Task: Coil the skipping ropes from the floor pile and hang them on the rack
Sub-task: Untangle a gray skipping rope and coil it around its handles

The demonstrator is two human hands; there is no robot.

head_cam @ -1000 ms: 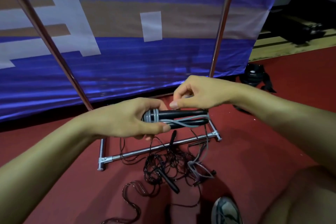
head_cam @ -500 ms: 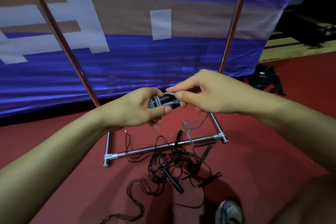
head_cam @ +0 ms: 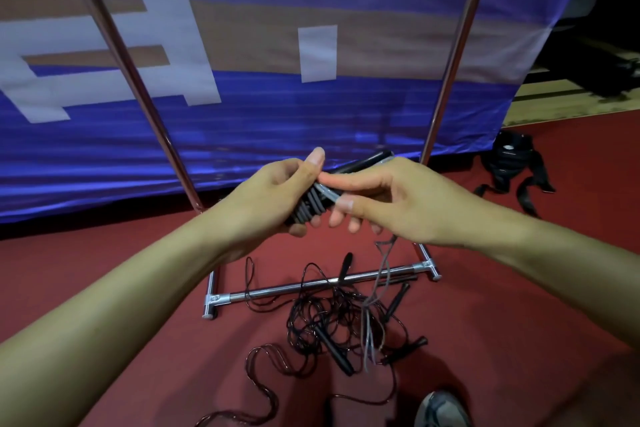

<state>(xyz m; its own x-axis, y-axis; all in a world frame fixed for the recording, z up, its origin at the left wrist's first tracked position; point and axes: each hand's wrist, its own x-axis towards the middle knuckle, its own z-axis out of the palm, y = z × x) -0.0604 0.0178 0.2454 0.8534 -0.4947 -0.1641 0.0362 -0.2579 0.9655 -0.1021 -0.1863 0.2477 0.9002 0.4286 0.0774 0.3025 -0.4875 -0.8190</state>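
Nearest, a grey sports shoe (head_cam: 441, 409) shows at the bottom edge on the dark red floor (head_cam: 519, 340). Just beyond it lies the tangled pile of thin black skipping ropes with black stick handles (head_cam: 332, 326), partly draped over the chrome base bar of the rack (head_cam: 311, 286).

Above the pile, the step in hand appears to be the coiling: a grey cord (head_cam: 375, 291) hangs slack from the hands down towards the pile. The left hand (head_cam: 273, 198) is closed around a pair of black cylindrical handles wound with grey turns (head_cam: 313, 203), thumb raised. The right hand (head_cam: 388, 198) is half open, pinching the cord between thumb and forefinger right at the windings, other fingers loose.

The next move probably calls for further turns to take up the hanging slack, then tucking the end.

Farther off, the rack's two chrome uprights rise before a blue and white banner (head_cam: 277, 107).
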